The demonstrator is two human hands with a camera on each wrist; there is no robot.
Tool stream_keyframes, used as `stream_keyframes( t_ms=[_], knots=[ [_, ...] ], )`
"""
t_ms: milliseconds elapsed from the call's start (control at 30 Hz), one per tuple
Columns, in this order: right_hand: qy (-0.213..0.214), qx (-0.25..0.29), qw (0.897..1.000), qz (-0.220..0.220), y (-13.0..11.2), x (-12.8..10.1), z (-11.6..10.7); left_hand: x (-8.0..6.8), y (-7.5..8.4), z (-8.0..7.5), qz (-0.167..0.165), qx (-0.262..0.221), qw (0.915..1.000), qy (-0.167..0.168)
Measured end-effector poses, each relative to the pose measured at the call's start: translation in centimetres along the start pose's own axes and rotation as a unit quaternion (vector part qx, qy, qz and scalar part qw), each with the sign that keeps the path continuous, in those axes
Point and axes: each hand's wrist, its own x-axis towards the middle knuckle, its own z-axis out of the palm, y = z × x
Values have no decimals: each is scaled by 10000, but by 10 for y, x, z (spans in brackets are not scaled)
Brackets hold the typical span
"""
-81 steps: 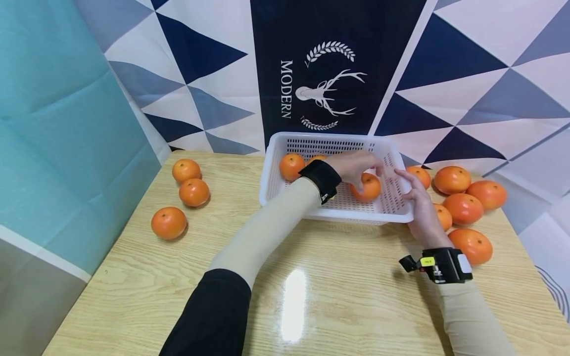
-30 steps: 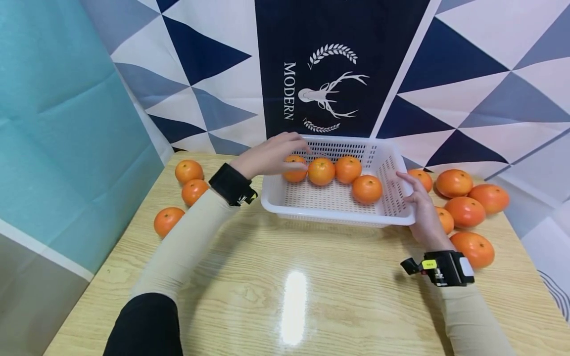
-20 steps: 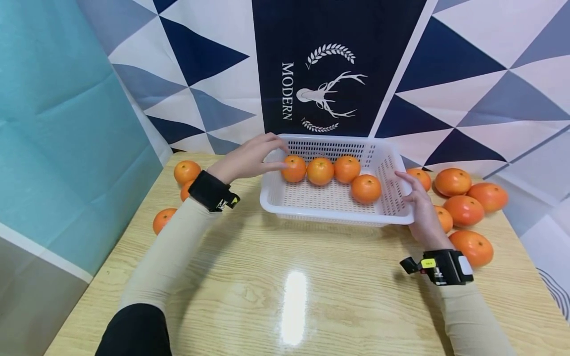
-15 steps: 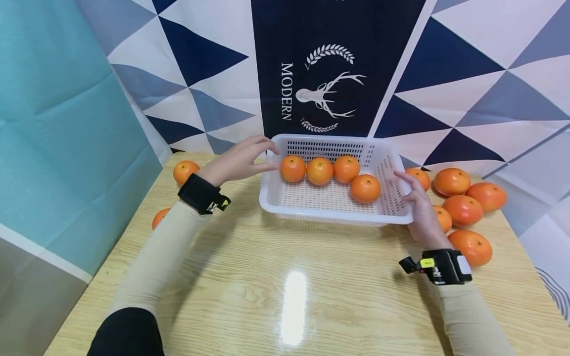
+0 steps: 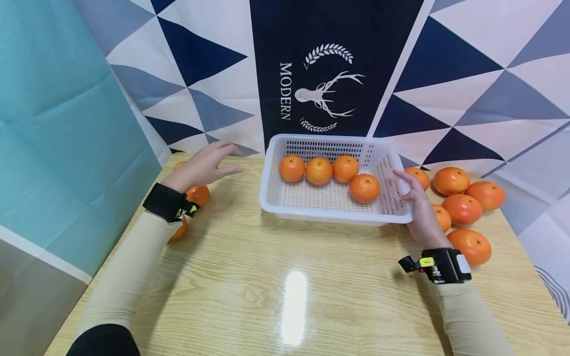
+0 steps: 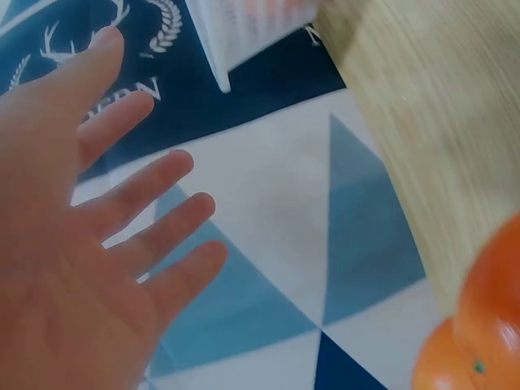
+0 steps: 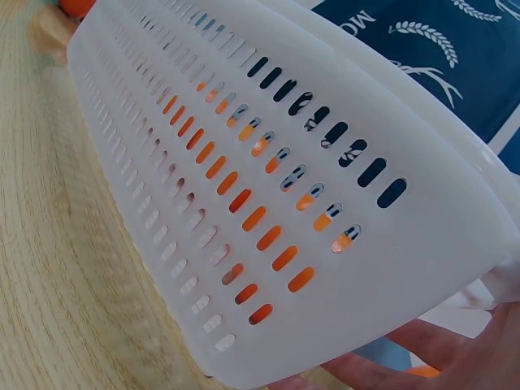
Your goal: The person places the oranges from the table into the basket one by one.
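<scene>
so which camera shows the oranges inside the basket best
The head view: all four oranges sit unobstructed in the white basket. The right wrist view shows only orange through the basket's slots; the left wrist view, just a basket corner.

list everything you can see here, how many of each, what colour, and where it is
basket: one, white slotted plastic, at the back middle of the table.
oranges in the basket: four, orange, three in a row by the far wall and one nearer the right wall.
oranges right of the basket: six, orange, clustered on the table, one partly hidden by the right hand.
oranges left of the basket: at least three, orange, mostly hidden under the left hand and wrist.
table: one, light wood grain.
backdrop: one, navy and white triangles with a deer emblem; teal panel to the left.
left hand: fingers spread, holding nothing, above the left oranges.
right hand: gripping the basket's right rim.
</scene>
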Motion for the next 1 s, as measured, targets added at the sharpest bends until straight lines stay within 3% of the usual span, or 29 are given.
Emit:
stream_keyframes(
  t_ms=[233,433,733,1000],
  knots=[
    [-41,-8,10000,-5,0,0,0,-17,-17,-4,-464,-126,9988,-88],
    [-42,-60,10000,31,-1,-1,0,-21,-25,-4,-441,-166,9988,-100],
    [-77,-73,9999,51,-1,-1,0,-28,-39,-4,-656,-77,9977,-124],
    [-58,-86,9999,28,-1,-1,0,-38,-50,-7,-951,-131,9937,-575]
  ],
)
